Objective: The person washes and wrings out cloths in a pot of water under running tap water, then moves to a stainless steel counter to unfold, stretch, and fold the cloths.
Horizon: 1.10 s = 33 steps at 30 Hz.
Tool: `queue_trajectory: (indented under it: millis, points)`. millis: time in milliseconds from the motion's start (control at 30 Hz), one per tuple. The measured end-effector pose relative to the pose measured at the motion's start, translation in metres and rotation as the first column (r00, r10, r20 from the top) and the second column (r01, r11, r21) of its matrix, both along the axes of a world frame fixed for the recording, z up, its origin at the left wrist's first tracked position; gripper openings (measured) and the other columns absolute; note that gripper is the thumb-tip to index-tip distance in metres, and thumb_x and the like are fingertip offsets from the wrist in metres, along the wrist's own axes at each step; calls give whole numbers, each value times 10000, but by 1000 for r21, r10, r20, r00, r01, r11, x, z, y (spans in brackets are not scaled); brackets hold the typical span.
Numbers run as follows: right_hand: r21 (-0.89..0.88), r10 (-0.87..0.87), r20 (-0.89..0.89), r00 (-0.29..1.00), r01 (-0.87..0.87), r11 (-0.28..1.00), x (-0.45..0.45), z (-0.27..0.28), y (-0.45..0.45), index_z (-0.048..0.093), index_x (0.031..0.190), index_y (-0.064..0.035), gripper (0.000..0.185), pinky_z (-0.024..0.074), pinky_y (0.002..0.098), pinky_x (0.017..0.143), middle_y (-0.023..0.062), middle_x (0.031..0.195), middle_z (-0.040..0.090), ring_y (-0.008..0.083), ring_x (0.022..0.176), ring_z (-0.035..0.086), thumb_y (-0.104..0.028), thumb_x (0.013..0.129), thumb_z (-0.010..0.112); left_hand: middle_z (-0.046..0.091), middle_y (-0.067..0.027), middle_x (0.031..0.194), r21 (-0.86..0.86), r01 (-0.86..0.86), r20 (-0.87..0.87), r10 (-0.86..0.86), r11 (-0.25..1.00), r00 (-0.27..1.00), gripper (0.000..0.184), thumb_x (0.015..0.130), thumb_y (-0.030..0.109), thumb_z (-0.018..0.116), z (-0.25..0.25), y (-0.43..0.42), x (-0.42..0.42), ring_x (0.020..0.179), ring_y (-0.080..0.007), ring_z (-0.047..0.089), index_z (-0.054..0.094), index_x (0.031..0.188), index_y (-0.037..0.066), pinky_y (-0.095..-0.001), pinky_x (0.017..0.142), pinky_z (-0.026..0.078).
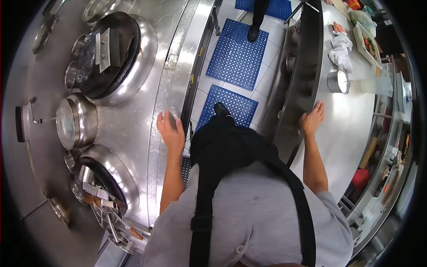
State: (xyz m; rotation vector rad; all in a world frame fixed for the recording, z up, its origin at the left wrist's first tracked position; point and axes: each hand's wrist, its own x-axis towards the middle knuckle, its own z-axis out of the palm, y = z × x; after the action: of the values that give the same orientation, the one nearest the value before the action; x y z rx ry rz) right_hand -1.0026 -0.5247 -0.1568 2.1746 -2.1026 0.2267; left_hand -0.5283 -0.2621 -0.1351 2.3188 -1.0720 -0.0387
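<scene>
My left hand (171,131) is at the edge of the steel cooking range (133,120), fingers apart and nothing in it. On the other side, my right hand (313,118) rests at the near edge of the steel counter (338,133), its thumb apart from the fingers, also holding nothing. Beyond my right hand on the counter stands a metal pot (339,82), with a crumpled white cloth (341,51) behind it and a translucent container (376,86) to its right.
A large black wok (106,58) with a metal piece in it sits on the range. Nearer are a lidded steel pot (78,120) and ladles (111,222). Blue mats (238,53) cover the aisle floor, where another person's leg (258,20) shows. A vegetable tray (367,44) is at back right.
</scene>
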Motion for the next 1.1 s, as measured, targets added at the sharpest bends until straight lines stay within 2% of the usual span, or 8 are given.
queue_trajectory:
  millis: [100, 233, 333, 433, 533, 633, 1100]
  points:
    - [32, 16, 20, 1000, -17, 999, 2, 3, -2, 243, 1535, 20, 918, 226, 502, 1191, 223, 1563, 303, 390, 1449, 284, -72, 750, 711, 282, -301, 1534, -10, -10, 16, 10, 1000, 1000, 672, 919, 268, 662, -23, -39, 9, 1423, -462, 259, 396, 1489, 33, -583, 1166, 193]
    - [42, 7, 31, 999, -9, 999, 10, 7, -6, 238, 1528, 44, 904, 211, 498, 1195, 246, 1565, 285, 396, 1458, 262, -66, 752, 691, 279, -278, 1546, 241, 38, 99, -63, 970, 993, 736, 925, 385, 643, -28, -51, 10, 1452, -425, 248, 352, 1515, 54, -601, 1177, 173]
    - [50, 16, 4, 1000, -16, 999, 12, 7, -9, 233, 1528, 48, 905, 214, 498, 1193, 247, 1566, 283, 401, 1458, 261, -74, 754, 686, 285, -271, 1545, 254, -6, 109, -22, 967, 994, 760, 916, 389, 658, -36, -55, 15, 1451, -411, 262, 341, 1524, 60, -588, 1182, 176]
    - [43, 34, -3, 999, -34, 998, 12, 5, -9, 229, 1532, 44, 908, 219, 502, 1190, 250, 1566, 282, 407, 1458, 260, -76, 753, 679, 314, -266, 1533, 270, -42, 91, 18, 962, 996, 777, 922, 397, 650, -38, -58, 20, 1422, -435, 304, 318, 1535, 52, -573, 1172, 224]
    - [48, 42, -38, 998, -40, 998, 11, 3, -11, 225, 1535, 40, 917, 224, 508, 1187, 249, 1568, 280, 411, 1456, 266, -84, 749, 680, 310, -273, 1526, 336, 38, 59, -61, 941, 996, 798, 923, 386, 652, -35, -57, 30, 1426, -429, 298, 283, 1545, 48, -568, 1173, 230]
    - [57, 29, -48, 998, -26, 998, 16, 4, -12, 223, 1537, 33, 919, 231, 511, 1186, 247, 1569, 280, 415, 1452, 273, -90, 750, 682, 299, -280, 1524, 403, 35, 72, -70, 914, 995, 824, 920, 389, 657, -36, -59, 33, 1429, -428, 291, 255, 1551, 43, -568, 1173, 229]
    - [70, 31, -64, 997, -27, 997, 21, 10, -17, 215, 1535, 54, 922, 235, 507, 1189, 285, 1542, 294, 425, 1442, 282, -81, 755, 688, 301, -279, 1524, 420, 36, 69, -71, 907, 995, 851, 909, 351, 683, -39, -63, 33, 1399, -438, 312, 224, 1552, 36, -552, 1171, 238]
